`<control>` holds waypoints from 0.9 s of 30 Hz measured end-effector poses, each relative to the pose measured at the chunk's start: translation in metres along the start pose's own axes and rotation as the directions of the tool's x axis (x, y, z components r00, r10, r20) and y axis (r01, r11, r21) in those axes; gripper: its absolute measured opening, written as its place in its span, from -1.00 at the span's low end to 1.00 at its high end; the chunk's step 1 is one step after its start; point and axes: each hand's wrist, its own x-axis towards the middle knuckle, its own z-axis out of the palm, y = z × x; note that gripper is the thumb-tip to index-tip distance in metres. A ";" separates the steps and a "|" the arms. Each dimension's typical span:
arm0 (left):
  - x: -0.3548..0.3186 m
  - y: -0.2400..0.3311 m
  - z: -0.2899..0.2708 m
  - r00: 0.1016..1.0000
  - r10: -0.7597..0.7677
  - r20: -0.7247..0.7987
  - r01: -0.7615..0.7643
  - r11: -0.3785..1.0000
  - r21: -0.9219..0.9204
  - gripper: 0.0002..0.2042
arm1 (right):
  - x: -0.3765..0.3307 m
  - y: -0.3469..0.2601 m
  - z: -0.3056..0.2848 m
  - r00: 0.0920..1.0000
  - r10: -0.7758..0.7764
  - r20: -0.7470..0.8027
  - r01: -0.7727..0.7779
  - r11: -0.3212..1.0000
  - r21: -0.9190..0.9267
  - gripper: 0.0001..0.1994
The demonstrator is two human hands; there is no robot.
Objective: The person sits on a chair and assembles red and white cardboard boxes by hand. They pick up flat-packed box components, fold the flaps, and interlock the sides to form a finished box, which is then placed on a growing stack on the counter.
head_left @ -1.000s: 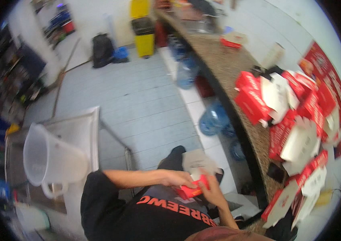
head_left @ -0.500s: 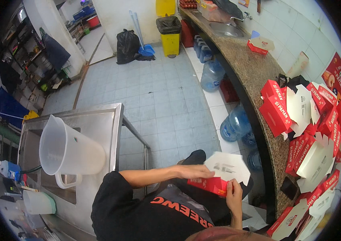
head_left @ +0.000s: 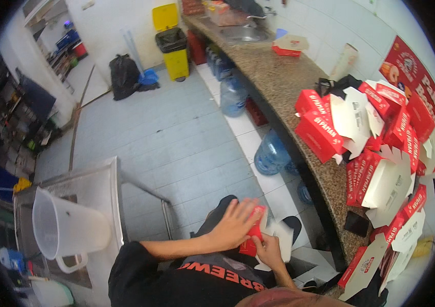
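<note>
A small red and white cardboard food box (head_left: 248,247) is over my lap, its white flap (head_left: 282,236) blurred by motion at the right. My left hand (head_left: 234,221) lies flat against the red side, fingers stretched out and spread. Round the near part of the box my right hand (head_left: 270,250) is closed, thumb up along the red wall. Part of the box is hidden behind both hands.
Many red and white boxes (head_left: 320,134) are heaped on the granite counter (head_left: 289,82) at my right, with a dark phone (head_left: 356,223) beside them. A steel sink table (head_left: 105,189) at my left bears a large translucent jug (head_left: 69,225). Water bottles (head_left: 271,153) stand under the counter.
The box has turned and moved slightly left and down in the picture. My left hand has gone from bent over its edge to spread flat against it. The whole view has shifted.
</note>
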 end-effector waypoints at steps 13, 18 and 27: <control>0.037 -0.008 0.052 0.969 -0.231 -0.083 0.144 0.808 -0.571 -0.39 | 0.029 -0.049 -0.057 0.882 -0.079 -0.465 0.261 0.903 0.341 -0.91; 0.028 -0.011 0.059 0.962 -0.260 -0.084 0.158 0.781 -0.604 -0.39 | 0.033 -0.023 -0.018 0.912 -0.119 -0.392 0.340 0.754 0.563 -0.88; 0.031 -0.012 0.026 0.912 -0.171 -0.374 -0.049 0.858 -0.512 -0.41 | 0.053 -0.139 -0.119 0.792 -0.340 -0.508 0.508 0.829 0.236 -0.62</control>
